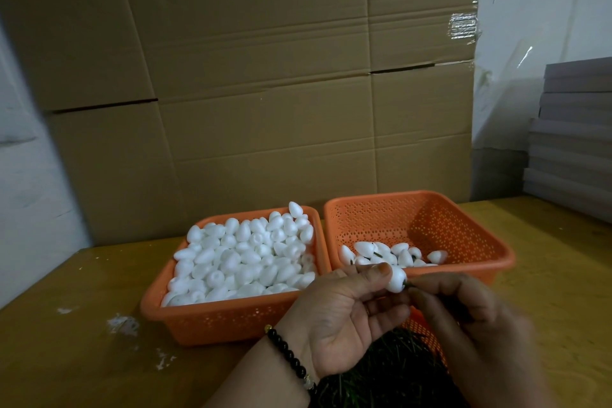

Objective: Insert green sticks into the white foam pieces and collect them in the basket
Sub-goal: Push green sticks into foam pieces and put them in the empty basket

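Note:
My left hand (344,318) pinches a white foam piece (396,280) between thumb and fingers, just in front of the right orange basket (470,235). My right hand (470,318) pinches a green stick (410,285) whose tip sits at the foam piece's right end. The right basket holds several foam pieces with green sticks (394,255) along its near left side. The left orange basket (231,318) is heaped with plain foam pieces (245,258). A pile of green sticks (390,371) lies below my hands, partly hidden by them.
Large cardboard boxes (251,76) stand close behind the baskets. A stack of grey boards (573,143) sits at the right edge. White foam crumbs (122,323) are scattered on the wooden table (66,358) to the left.

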### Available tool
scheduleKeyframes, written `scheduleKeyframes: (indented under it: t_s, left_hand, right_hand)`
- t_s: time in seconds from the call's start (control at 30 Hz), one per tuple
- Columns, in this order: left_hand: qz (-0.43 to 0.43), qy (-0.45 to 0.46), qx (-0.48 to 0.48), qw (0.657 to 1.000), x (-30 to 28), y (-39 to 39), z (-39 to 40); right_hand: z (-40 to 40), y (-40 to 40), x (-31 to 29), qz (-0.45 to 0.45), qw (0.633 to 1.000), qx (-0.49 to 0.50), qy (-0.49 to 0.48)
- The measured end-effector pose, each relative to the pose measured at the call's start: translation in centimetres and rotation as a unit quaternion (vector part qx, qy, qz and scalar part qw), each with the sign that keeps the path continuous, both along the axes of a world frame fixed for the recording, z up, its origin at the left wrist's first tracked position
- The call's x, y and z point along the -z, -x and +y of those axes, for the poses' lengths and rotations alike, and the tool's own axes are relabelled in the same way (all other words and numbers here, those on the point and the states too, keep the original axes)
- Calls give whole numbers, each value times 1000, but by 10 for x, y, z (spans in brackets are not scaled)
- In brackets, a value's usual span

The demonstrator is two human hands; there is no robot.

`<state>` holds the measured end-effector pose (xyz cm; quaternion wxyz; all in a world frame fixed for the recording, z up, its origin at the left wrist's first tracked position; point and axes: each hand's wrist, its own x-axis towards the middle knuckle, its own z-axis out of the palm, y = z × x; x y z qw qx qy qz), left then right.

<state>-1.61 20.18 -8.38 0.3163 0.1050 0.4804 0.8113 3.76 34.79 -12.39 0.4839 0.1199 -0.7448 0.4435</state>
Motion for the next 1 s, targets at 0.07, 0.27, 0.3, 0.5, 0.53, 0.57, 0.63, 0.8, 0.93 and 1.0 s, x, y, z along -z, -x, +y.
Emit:
scheduleKeyframes:
  t_s: [0.07, 0.27, 0.3, 0.5, 0.53, 0.57, 0.63, 0.8, 0.93, 1.0]
  left_hand:
    - [1, -1, -1, 1000, 0, 0, 0]
    - [4, 3, -5, 1000, 1, 0, 2]
    - [3, 3, -5, 1000, 1, 0, 2]
    - [-5, 0, -7, 1000, 0, -1, 2]
    - [-4, 0, -5, 1000, 0, -1, 2]
    - [-3, -1, -3, 1000, 0, -1, 2]
    - [-3, -7, 2, 1000, 0, -1, 1]
    - [-21, -1, -11, 1000, 0, 1, -1]
    - [-31, -14, -10, 999, -4, 2, -3]
    - [-44, -40, -6, 998, -6, 3, -4]
  right_hand:
    - [0, 0, 0, -3, 1000, 1, 7]
    - [-1, 0, 0, -7, 1000, -1, 16]
    - [-1, -1, 0, -7, 1000, -1, 15]
    - [-3, -1, -3, -23, 1000, 1, 18]
    - [-3, -1, -3, -29, 999, 2, 14]
    - [-3, -1, -3, -37, 999, 3, 14]
    - [-2, -1, 0, -58, 998, -6, 32]
    - [-1, 1, 6, -86, 994, -38, 62]
    - [-1, 0, 4, -79, 989, -75, 99]
    - [-3, -2, 1, -74, 988, -85, 106]
